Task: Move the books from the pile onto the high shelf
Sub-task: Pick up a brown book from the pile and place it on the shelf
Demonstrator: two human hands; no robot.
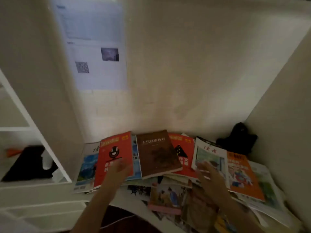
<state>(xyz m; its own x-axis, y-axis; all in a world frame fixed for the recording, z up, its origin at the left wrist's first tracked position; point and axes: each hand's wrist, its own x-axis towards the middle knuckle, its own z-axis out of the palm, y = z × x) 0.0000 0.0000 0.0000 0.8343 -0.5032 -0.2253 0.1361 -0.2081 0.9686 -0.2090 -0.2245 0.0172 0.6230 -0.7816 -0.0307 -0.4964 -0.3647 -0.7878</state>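
Observation:
A spread pile of books and magazines covers the white desk (127, 200). A brown book (157, 153) lies on top in the middle. To its left is a red magazine with a microphone picture (114, 152); my left hand (117, 172) reaches over its lower part, blurred, fingers stretched out. To the right lies a white magazine with a pale green picture (210, 157); my right hand (210, 175) is over its lower edge with fingers spread. An orange magazine (242, 175) lies further right. Neither hand visibly grips anything.
A white shelf unit (33, 135) stands at the left, with a black object (28, 163) in its lower compartment. Printed sheets (97, 47) hang on the back wall. A dark object (237, 140) sits in the back right corner by the side wall.

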